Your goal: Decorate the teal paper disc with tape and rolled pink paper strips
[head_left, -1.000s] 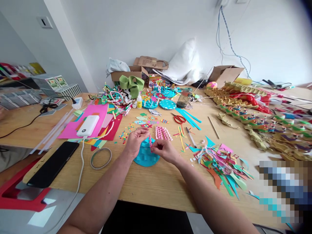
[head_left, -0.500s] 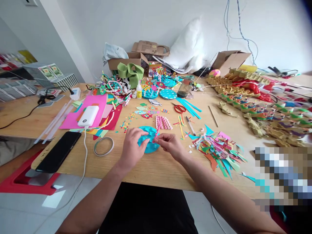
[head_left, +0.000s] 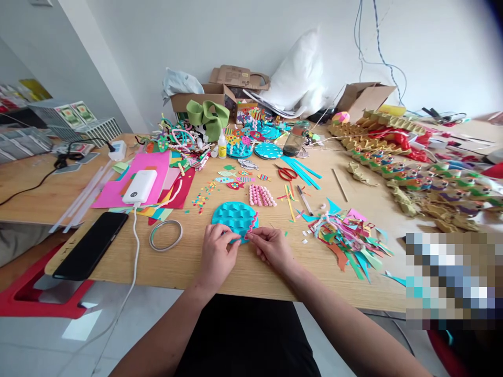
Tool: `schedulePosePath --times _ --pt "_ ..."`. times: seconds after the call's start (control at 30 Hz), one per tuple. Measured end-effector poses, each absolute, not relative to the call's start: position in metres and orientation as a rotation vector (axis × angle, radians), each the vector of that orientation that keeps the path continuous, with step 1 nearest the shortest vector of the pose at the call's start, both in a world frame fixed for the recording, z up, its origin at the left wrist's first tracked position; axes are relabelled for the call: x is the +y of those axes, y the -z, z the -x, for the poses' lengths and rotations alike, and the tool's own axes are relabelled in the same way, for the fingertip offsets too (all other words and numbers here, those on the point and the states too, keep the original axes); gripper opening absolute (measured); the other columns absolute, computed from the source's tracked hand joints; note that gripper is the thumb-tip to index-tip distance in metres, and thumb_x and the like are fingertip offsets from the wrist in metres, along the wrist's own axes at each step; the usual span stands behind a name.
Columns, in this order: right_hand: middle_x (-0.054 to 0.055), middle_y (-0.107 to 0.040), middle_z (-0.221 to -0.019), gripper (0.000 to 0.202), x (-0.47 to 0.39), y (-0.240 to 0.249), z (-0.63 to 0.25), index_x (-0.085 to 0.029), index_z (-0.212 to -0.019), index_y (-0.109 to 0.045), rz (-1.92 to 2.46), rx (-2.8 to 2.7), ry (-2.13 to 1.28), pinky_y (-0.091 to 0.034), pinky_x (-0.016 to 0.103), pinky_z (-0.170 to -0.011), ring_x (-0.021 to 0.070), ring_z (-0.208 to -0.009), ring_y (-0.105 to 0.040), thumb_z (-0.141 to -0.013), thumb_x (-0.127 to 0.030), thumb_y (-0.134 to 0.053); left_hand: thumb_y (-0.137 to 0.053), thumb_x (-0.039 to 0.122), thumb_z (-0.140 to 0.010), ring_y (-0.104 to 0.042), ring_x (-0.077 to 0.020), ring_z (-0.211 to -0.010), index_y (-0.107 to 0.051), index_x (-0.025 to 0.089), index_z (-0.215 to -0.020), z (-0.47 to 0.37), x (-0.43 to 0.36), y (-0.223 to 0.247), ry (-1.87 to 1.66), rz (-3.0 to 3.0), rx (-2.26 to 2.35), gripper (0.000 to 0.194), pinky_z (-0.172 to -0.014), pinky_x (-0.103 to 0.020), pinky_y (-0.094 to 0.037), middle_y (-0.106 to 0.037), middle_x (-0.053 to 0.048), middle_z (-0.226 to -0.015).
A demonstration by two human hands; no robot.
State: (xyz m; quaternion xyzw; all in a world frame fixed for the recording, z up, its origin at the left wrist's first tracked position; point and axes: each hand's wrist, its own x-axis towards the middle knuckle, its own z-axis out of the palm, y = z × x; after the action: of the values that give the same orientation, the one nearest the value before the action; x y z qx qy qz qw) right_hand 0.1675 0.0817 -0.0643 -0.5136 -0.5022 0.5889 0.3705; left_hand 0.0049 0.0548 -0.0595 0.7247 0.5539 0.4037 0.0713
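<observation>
- The blue disc [head_left: 231, 213] lies flat on the wooden surface [head_left: 188, 272], its face covered with rows of raised blue pieces; that layer looks done.
- A wavy pink strip [head_left: 252, 225] runs along the disc's right side, reaching its near edge. It appears to be only partway dealt with, as its lower end is between fingertips; whether any of it is stuck down cannot be told.
- No fish shape shows on this disc. The paper fish [head_left: 245, 180] lie loose beyond it, with the pink twisted strips [head_left: 262, 196] in neat rows just past its far right side and the small coloured dots [head_left: 201, 200] scattered beyond its far left. None of these appears attached to it.
- Farther back, a decorated disc [head_left: 240, 151] already carries colourful cut-outs, so the near one looks much barer by comparison.
- The disc sits just beyond the hands, centred roughly between them, most of its face uncovered.
- The left hand [head_left: 218, 256] is at the near left edge, fingers bent and thumb close to them; whether it grips the disc or merely steadies it cannot be told.
- The right hand [head_left: 275, 248] pinches the strip's lower end at the near right edge.
- The two hands are near each other but apart.
- The glue bottle [head_left: 222, 147] stands upright well beyond the disc, with neither hand on it.
</observation>
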Motion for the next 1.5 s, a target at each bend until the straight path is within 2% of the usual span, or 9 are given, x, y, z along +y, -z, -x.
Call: schedulePosePath --times 0.23,0.4,0.53,0.73,0.87,0.97,1.1,1.33,1.5 --pt "-0.006 -0.047 -0.040 0.032 0.077 0.068 -0.162 -0.015 -0.079 -0.069 1.325 -1.431 -1.358 -0.026 0.020 -0.033 0.0067 -0.032 -0.037 -0.077 -0.046 -0.060 -0.070 0.029 -0.075 -0.053 -0.0207 -0.091 -0.072 0.021 -0.085 -0.006 0.075 0.043 -1.198 -2.060 1.584 0.012 -0.084 -0.038 -0.047 -0.063 -0.005 -0.089" --pt "-0.004 -0.048 -0.043 0.028 0.076 0.072 -0.162 -0.015 -0.080 -0.070 1.301 -1.543 -1.264 -0.027 0.021 -0.037 0.0083 -0.037 -0.038 -0.079 -0.041 -0.058 -0.072 0.019 -0.072 -0.057 -0.0199 -0.091 -0.072 0.021 -0.072 -0.011 0.090 0.036 -1.134 -1.991 1.519 0.002 -0.086 -0.038 -0.046 -0.066 -0.004 -0.085" --pt "-0.004 -0.048 -0.047 0.025 0.078 0.072 -0.164 -0.015 -0.078 -0.070 1.300 -1.606 -1.146 -0.026 0.022 -0.041 0.0084 -0.042 -0.036 -0.078 -0.038 -0.059 -0.070 0.014 -0.070 -0.057 -0.0192 -0.092 -0.070 0.022 -0.065 -0.012 0.094 0.035 -1.126 -1.957 1.489 0.009 -0.089 -0.039 -0.045 -0.066 -0.002 -0.085" --pt "-0.003 -0.050 -0.051 0.025 0.079 0.071 -0.165 -0.014 -0.073 -0.068 1.276 -1.634 -1.074 -0.028 0.022 -0.046 0.0087 -0.047 -0.037 -0.078 -0.035 -0.057 -0.072 0.023 -0.070 -0.058 -0.0197 -0.094 -0.072 0.022 -0.072 -0.011 0.094 0.040 -1.092 -1.933 1.447 0.002 -0.089 -0.038 -0.046 -0.066 -0.004 -0.090" --pt "-0.001 -0.053 -0.053 0.023 0.078 0.069 -0.165 -0.015 -0.073 -0.068 1.279 -1.664 -1.055 -0.030 0.023 -0.047 0.0098 -0.049 -0.040 -0.079 -0.034 -0.057 -0.074 0.019 -0.068 -0.058 -0.0195 -0.093 -0.072 0.022 -0.068 -0.010 0.096 0.043 -1.087 -1.964 1.422 0.004 -0.089 -0.039 -0.045 -0.066 -0.002 -0.088" --pt "0.002 -0.060 -0.063 0.024 0.078 0.066 -0.168 -0.016 -0.076 -0.070 1.273 -1.679 -0.948 -0.035 0.025 -0.051 0.0118 -0.054 -0.045 -0.080 -0.038 -0.060 -0.072 0.017 -0.070 -0.059 -0.0188 -0.091 -0.071 0.021 -0.067 -0.008 0.099 0.046 -1.138 -1.913 1.394 0.005 -0.082 -0.037 -0.048 -0.066 -0.003 -0.087" --pt "0.004 -0.060 -0.070 0.024 0.081 0.065 -0.172 -0.019 -0.079 -0.072 1.235 -1.695 -0.832 -0.038 0.026 -0.054 0.0136 -0.059 -0.048 -0.079 -0.041 -0.063 -0.071 0.019 -0.072 -0.060 -0.0186 -0.090 -0.071 0.021 -0.070 -0.006 0.099 0.048 -1.189 -1.893 1.367 0.003 -0.074 -0.034 -0.049 -0.066 -0.004 -0.089" --pt "0.005 -0.063 -0.073 0.015 0.081 0.068 -0.172 -0.021 -0.078 -0.073 1.211 -1.835 -0.823 -0.042 0.028 -0.063 0.0182 -0.073 -0.055 -0.079 -0.033 -0.065 -0.071 0.016 -0.072 -0.056 -0.0183 -0.092 -0.071 0.021 -0.070 -0.010 0.092 0.046 -1.259 -2.042 1.396 0.006 -0.087 -0.038 -0.046 -0.065 -0.003 -0.089" --pt "0.004 -0.061 -0.070 0.014 0.079 0.065 -0.170 -0.020 -0.071 -0.069 1.221 -1.904 -0.737 -0.041 0.028 -0.063 0.0169 -0.069 -0.053 -0.080 -0.028 -0.062 -0.070 0.017 -0.073 -0.053 -0.0185 -0.093 -0.071 0.022 -0.071 -0.013 0.089 0.049 -1.294 -2.153 1.368 0.005 -0.088 -0.037 -0.045 -0.063 -0.003 -0.091"
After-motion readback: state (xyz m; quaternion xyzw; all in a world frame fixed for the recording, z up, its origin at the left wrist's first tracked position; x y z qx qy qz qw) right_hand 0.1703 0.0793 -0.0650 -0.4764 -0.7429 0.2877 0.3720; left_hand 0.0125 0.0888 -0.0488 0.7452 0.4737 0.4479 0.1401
